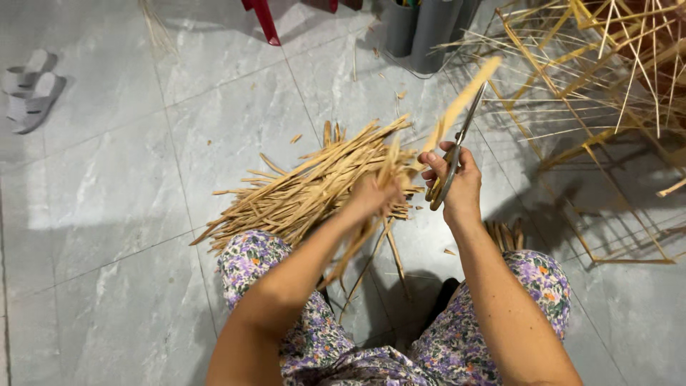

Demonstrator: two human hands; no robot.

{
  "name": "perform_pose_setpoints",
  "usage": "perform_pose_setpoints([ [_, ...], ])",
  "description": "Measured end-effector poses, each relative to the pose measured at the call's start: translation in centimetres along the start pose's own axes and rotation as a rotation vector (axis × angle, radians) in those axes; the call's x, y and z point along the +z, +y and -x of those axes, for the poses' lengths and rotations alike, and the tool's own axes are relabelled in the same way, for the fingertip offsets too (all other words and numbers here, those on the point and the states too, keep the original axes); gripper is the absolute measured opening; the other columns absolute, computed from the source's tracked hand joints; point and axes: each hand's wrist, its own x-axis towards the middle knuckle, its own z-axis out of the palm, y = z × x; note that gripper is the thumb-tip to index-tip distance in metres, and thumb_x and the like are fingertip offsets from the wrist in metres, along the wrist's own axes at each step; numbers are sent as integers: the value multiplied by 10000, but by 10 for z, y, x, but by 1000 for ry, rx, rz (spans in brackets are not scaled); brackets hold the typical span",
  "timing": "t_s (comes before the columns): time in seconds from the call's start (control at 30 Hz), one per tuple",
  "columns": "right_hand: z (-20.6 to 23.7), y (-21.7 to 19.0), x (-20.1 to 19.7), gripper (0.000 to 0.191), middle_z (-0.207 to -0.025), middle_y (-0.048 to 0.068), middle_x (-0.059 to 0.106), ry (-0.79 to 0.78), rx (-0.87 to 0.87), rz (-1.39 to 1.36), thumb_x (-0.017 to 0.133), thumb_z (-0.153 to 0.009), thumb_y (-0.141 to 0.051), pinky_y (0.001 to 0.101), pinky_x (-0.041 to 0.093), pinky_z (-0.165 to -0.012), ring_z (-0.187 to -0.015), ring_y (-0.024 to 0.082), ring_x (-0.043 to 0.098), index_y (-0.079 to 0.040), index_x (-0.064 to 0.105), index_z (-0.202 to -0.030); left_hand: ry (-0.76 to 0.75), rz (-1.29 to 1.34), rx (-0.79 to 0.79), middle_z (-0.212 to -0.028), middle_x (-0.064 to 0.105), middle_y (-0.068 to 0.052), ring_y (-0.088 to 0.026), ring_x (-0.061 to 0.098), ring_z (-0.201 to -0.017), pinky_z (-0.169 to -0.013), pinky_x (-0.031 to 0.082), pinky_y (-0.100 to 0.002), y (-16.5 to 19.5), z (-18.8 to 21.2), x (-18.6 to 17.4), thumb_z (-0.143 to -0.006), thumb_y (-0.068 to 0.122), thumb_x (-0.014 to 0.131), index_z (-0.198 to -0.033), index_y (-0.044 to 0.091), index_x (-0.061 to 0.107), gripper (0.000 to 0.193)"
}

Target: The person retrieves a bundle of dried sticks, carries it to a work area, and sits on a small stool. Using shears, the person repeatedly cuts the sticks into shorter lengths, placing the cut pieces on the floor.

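The left hand [371,194] is blurry, and the strips it holds hide its fingers. The long strip [461,100] by the scissors [451,161] is blurry too. The woven frame [607,78] is cut off at the top and right. The red chair leg [266,20] and grey bins [427,28] run off the top. A dark thing [444,300] between the knees is mostly hidden.

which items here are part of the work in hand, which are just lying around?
In use:
right hand gripping scissors
left hand holding bamboo strips
pile of cut strips on the floor

Lying about:
grey sandals
grey bins
red stool leg
woven strip frame
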Motion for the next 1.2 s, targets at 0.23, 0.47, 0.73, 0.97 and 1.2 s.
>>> perform_pose_setpoints([
  [0.23,14,-2,-1,472,-944,-9,670,122,-169,29,798,-894,-155,224,471,-601,-751,58,592,-76,575,-1302,-14,256,55,-872,776,-37,-40,507,-507,-463,432,-225,-21,76,33,-922,249,703,-981,88,636,184],
  [0.47,8,12,-5,515,-968,-9,619,169,-245,10,839,-898,-104,241,540,-765,-870,78,590,-67,544,-1318,-54,390,78,-885,772,-64,-34,520,-537,-494,451,-211,-41,106,54,-941,164,702,-1000,56,617,149],
  [0.73,-4,21,-15,528,-996,20,652,274,-268,56,856,-909,-80,258,556,-749,-859,94,638,-68,528,-1323,-59,425,82,-882,766,-49,-37,580,-566,-509,488,-209,-53,116,68,-949,150,692,-1021,54,606,148],
  [0.97,1,21,-5,472,-966,31,666,117,-93,-28,815,-884,-71,255,539,-710,-825,104,638,-76,596,-1302,-60,181,-19,-673,625,7,-50,559,-517,-457,452,-228,-44,113,62,-967,334,686,-1010,123,701,215],
  [1.2,53,26,31,460,-951,-15,631,-157,-32,22,789,-890,-53,229,540,-717,-834,83,634,-76,586,-1302,366,436,303,-945,767,47,-39,570,-568,-495,451,-213,10,60,-23,-968,352,668,-1085,87,701,291],
])
